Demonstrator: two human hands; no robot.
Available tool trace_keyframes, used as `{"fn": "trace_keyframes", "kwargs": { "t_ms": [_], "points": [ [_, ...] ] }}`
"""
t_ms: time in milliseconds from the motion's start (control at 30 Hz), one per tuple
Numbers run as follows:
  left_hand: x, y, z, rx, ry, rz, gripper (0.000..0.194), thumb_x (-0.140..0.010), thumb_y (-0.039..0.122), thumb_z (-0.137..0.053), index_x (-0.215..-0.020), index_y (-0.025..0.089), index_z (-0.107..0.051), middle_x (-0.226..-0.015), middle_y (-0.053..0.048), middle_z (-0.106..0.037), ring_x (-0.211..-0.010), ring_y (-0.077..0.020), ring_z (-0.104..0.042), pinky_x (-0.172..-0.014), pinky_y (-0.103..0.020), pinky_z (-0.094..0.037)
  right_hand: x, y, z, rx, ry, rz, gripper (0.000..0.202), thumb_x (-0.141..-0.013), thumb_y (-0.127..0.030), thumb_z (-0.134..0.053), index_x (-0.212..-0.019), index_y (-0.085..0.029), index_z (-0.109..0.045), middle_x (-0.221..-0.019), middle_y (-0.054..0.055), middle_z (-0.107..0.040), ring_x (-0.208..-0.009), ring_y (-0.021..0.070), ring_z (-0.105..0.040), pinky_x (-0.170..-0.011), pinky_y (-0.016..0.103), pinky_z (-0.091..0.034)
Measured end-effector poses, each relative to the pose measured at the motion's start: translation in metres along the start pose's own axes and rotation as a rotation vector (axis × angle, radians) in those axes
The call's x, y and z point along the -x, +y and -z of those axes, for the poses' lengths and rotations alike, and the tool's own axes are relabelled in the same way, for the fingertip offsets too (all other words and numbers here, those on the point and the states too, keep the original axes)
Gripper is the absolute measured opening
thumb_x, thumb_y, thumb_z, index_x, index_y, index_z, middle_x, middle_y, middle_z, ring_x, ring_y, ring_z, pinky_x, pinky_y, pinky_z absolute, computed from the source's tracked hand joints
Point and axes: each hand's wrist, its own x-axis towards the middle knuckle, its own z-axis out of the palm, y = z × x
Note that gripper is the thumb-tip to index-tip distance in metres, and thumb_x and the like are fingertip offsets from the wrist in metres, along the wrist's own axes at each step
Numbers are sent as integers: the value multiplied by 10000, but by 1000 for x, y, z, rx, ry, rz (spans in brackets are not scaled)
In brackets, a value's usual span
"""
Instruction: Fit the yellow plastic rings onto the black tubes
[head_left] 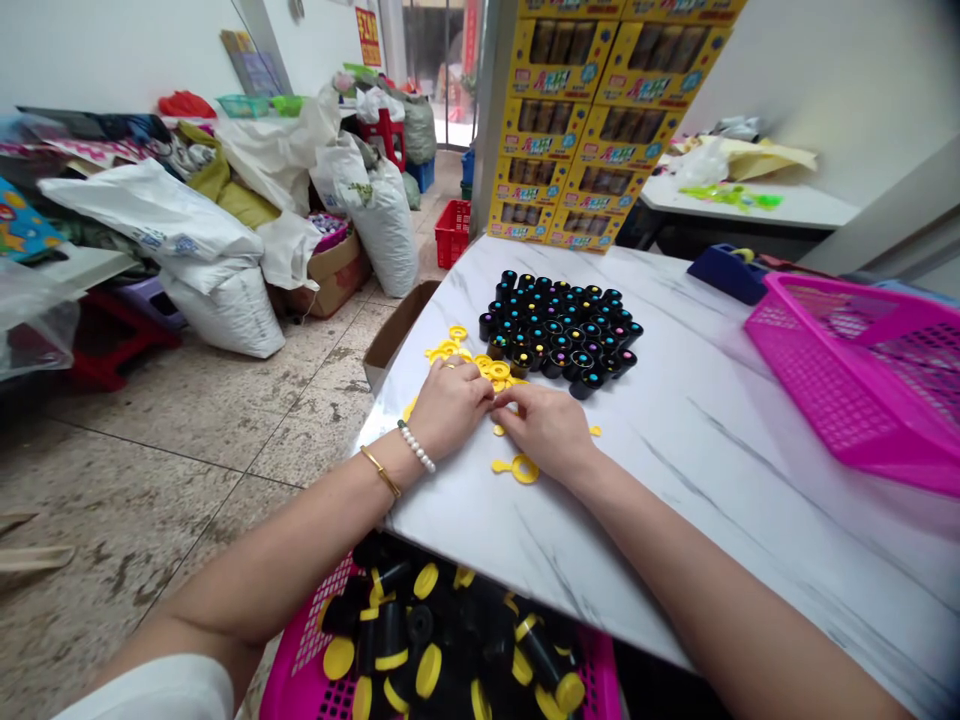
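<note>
My left hand point(452, 405), with a pearl bracelet and a gold bangle at the wrist, is at the left part of the marble-patterned table point(660, 450). Its fingers are closed and meet the fingertips of my right hand point(546, 425), which is pinched too. What lies between the fingertips is too small to make out. Yellow ring pieces with tabs point(498, 371) lie just beyond and partly beneath the hands, and another yellow ring piece point(525, 468) rests nearer me. Behind them stands a dense group of short black cylinders point(559, 325) with coloured dots on top.
Below the table's near edge, a pink basket point(300, 640) holds black cylinders with yellow caps. An empty-looking pink basket point(847, 390) sits at the right, beside a blue tape dispenser point(726, 273). Stacked yellow boxes point(559, 70) rise at the back; an open carton point(401, 325) stands left of the table.
</note>
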Motion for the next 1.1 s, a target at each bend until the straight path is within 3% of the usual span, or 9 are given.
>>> {"fn": "trace_keyframes", "kwargs": {
  "t_ms": [267,400,533,700,833,900,967,1033,1100],
  "points": [
    [12,-4,20,149,70,-6,181,-881,260,-508,-856,177,-666,-829,-47,-645,-869,-202,-537,-822,-357,-382,-1,18,3,-166,57,-23,177,-815,-229,-577,-869,-219,-745,-844,19,-741,-721,168,-638,-657,268,-423],
    [17,-5,32,189,-36,-83,226,-767,413,-642,-831,199,-677,-860,-46,-617,-898,-218,-518,-856,-373,-374,-1,19,4,-180,69,-2,171,-819,-249,-583,-872,-220,-743,-854,22,-741,-730,167,-638,-663,269,-427],
    [18,-6,32,133,-151,-94,161,-748,335,-657,-842,207,-679,-858,-50,-595,-908,-226,-505,-845,-373,-370,2,11,-1,-100,50,-12,126,-773,-306,-645,-794,-210,-723,-773,23,-715,-678,159,-608,-621,262,-394],
    [18,-12,30,137,-166,-78,140,-781,328,-656,-849,207,-675,-850,-45,-589,-909,-219,-504,-820,-358,-375,4,1,-3,-115,32,4,112,-764,-231,-599,-703,-178,-676,-729,38,-670,-684,159,-568,-617,269,-366],
    [17,-14,27,127,-141,-63,80,-813,268,-631,-803,202,-676,-823,-41,-596,-884,-208,-510,-812,-353,-376,-1,4,16,-722,-117,-288,169,-732,-328,-597,-682,-171,-633,-534,-22,-514,-463,97,-397,-439,231,-274],
    [16,-12,25,121,-123,-65,93,-824,262,-621,-784,193,-669,-814,-43,-604,-870,-206,-515,-807,-355,-378,-5,8,27,-1103,-198,-484,225,-745,-387,-555,-736,-172,-620,-535,-40,-480,-399,73,-301,-368,216,-170],
    [15,-9,22,133,-102,-75,92,-833,257,-611,-797,183,-653,-821,-43,-619,-866,-204,-524,-816,-356,-381,-7,10,32,-1249,-199,-563,273,-757,-417,-533,-791,-167,-637,-584,-28,-514,-394,67,-291,-354,213,-134],
    [16,-5,20,149,-63,-69,65,-840,229,-597,-825,176,-631,-825,-37,-635,-860,-199,-534,-824,-355,-386,-7,9,28,-1078,-108,-480,290,-765,-420,-559,-804,-160,-681,-631,-2,-572,-439,80,-374,-382,214,-226],
    [16,-2,19,155,-2,-36,40,-841,205,-591,-851,173,-612,-824,-30,-649,-850,-198,-542,-822,-359,-391,-5,6,18,-695,31,-306,238,-771,-368,-597,-791,-166,-721,-677,26,-625,-550,120,-492,-497,239,-353]
  ]
}}
